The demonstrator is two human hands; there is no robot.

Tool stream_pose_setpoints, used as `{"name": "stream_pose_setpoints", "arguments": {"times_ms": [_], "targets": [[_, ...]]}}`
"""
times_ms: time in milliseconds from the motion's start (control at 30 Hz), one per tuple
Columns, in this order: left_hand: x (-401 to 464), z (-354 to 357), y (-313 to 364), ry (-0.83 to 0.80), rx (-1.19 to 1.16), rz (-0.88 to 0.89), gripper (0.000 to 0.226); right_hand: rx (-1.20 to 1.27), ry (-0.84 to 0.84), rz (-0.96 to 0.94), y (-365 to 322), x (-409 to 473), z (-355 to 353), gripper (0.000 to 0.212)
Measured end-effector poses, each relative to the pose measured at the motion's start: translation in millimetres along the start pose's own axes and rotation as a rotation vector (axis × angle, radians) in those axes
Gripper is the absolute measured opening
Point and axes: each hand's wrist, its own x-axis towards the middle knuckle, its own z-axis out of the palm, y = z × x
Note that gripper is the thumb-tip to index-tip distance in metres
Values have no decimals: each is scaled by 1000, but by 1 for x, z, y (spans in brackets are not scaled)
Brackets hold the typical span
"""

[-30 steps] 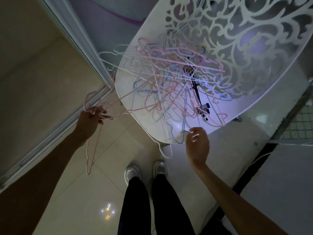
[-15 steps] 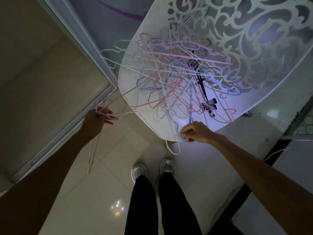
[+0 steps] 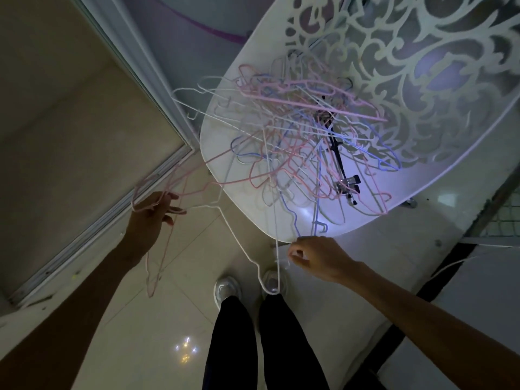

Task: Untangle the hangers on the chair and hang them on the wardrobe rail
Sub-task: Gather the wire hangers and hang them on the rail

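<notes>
The tangle of hangers [image 3: 304,147] lay on the white chair [image 3: 225,153] while the right hand [image 3: 315,258] pinched a white hanger [image 3: 277,249] loose at the seat edge and the left hand [image 3: 153,218] gripped pink hangers [image 3: 157,249]; untangling was underway, and freeing the white one seemingly needed a gentle outward pull.

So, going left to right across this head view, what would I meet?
Pale sliding door → left hand holding pink hangers → white hanger → right hand → black clip hanger.
</notes>
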Motion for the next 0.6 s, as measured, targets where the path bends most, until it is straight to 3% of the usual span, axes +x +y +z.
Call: {"name": "stream_pose_setpoints", "arguments": {"times_ms": [133, 167, 200, 267, 333, 367, 433, 500, 600], "targets": [[1, -31, -7, -38, 59, 22, 27, 58, 588, -55, -41, 29, -33, 32], [1, -37, -9, -45, 64, 21, 25, 71, 666, -82, -52, 41, -45, 40], [0, -43, -9, -49, 57, 10, 23, 70, 656, -90, -63, 55, -56, 50], [-4, -51, -6, -62, 56, 6, 21, -51, 427, -36, -73, 83, -70, 59], [-7, -60, -1, -62, 75, 13, 23, -225, 205, -9, -76, 103, -74, 37], [-7, -65, -2, -62, 86, 20, 26, -228, 204, 8, -77, 108, -77, 26], [-9, -76, 1, -58, 112, 12, 33, -100, 340, 27, -76, 113, -79, 24], [-11, -85, 0, -70, 188, -23, 21, 19, 515, -30, -76, 110, -78, 30], [-14, -86, 4, -58, 407, -43, 22, 85, 659, -80, -74, 102, -78, 32]]}}
